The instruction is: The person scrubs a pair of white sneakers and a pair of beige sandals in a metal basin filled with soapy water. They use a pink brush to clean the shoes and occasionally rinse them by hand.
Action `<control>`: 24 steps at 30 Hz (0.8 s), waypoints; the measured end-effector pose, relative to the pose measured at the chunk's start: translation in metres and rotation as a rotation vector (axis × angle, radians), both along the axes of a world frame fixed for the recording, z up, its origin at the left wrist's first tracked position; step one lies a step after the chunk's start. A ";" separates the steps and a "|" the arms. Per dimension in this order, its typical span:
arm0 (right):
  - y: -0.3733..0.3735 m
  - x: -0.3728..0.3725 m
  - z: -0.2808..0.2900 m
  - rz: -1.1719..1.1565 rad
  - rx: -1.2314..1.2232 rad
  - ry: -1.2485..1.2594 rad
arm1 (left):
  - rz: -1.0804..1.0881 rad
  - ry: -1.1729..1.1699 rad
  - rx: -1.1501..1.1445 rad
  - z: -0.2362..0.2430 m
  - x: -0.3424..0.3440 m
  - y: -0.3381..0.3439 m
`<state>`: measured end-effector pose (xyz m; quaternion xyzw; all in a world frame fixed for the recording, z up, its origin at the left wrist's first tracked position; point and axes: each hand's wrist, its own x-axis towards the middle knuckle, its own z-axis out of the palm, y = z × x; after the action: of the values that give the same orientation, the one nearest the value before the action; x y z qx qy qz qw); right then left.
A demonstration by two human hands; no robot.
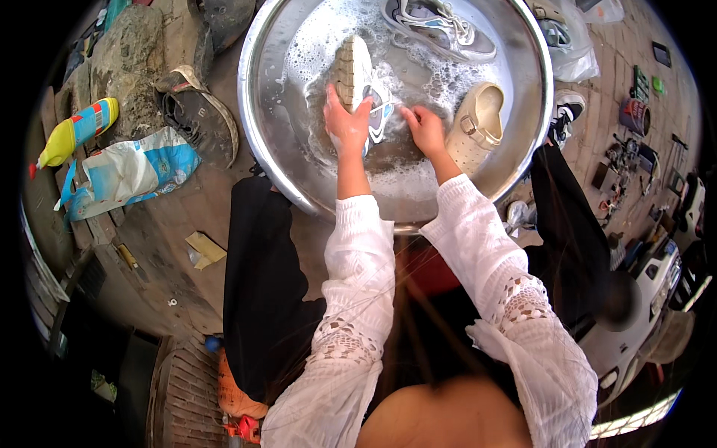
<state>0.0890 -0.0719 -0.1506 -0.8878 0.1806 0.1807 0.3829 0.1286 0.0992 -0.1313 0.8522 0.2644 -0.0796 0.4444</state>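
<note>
A: What are the materials here?
B: A round basin (260, 127) of shiny metal at the upper middle of the frame, holding cloudy water with frothy suds (317, 41). A shoe (361, 67) stands tipped on its side inside, left of the basin's middle, its thick, ridged beige sole facing left and its pale upper facing right.
A: Anything beside it?
B: A grey-and-white sneaker (444, 31) with laces at the top, and a smooth beige clog (476, 133), strapped and dotted with holes, at the right.
A: And the fingers?
B: The left hand (346, 128) grips the shoe, thumb and fingers spread around its near end. The right hand (426, 133) has its fingers curled narrow, thumb and forefinger pinching the pale lace (385, 107).
A: The arms?
B: Both reach up from the lower edge in white, openwork-knit sleeves (358, 261); the right forearm slants inward to the left.
</note>
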 end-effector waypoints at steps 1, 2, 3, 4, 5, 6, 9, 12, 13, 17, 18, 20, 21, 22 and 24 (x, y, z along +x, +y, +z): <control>0.003 -0.001 0.001 0.011 -0.105 0.006 | -0.012 0.048 -0.004 0.002 -0.002 0.001; 0.010 0.000 0.002 0.024 -0.210 0.012 | -0.016 0.102 0.041 0.003 -0.001 -0.004; 0.013 0.003 -0.001 0.035 -0.319 0.009 | -0.022 0.145 0.084 0.006 0.005 -0.011; 0.018 -0.004 -0.007 0.020 -0.302 -0.020 | -0.022 0.171 0.048 0.012 0.007 -0.016; 0.018 -0.010 -0.009 -0.018 -0.139 -0.030 | -0.022 0.196 0.012 0.019 0.005 -0.019; 0.024 -0.015 -0.002 -0.039 0.036 -0.046 | -0.006 0.217 -0.014 0.022 0.007 -0.017; 0.032 -0.026 0.047 -0.055 0.220 0.015 | 0.030 0.111 -0.273 0.004 0.006 0.009; 0.031 -0.017 0.065 -0.209 0.310 -0.134 | 0.127 0.204 -0.705 0.006 0.001 0.006; 0.030 -0.011 0.067 -0.277 0.354 -0.227 | 0.176 0.236 -0.834 0.009 -0.004 0.001; 0.035 0.018 0.100 -0.003 -0.063 -0.152 | 0.338 0.209 -0.978 0.009 -0.021 -0.019; 0.040 0.013 0.121 0.022 0.035 -0.176 | 0.345 0.183 -0.971 0.003 -0.020 -0.017; 0.033 -0.009 0.123 -0.047 0.124 -0.267 | 0.407 0.320 -1.053 0.017 -0.002 -0.010; 0.032 -0.013 0.125 -0.081 0.170 -0.310 | 0.411 0.340 -1.112 0.024 0.002 -0.008; 0.030 -0.007 0.123 -0.136 0.187 -0.229 | 0.401 0.330 -1.120 0.020 -0.001 -0.012; 0.027 0.012 0.107 -0.082 -0.045 -0.191 | 0.363 0.367 -1.026 0.014 -0.015 -0.033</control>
<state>0.1012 -0.0446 -0.0435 -0.9012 0.1836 0.0755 0.3853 0.1135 0.0660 -0.1173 0.4407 0.4067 -0.2668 0.7545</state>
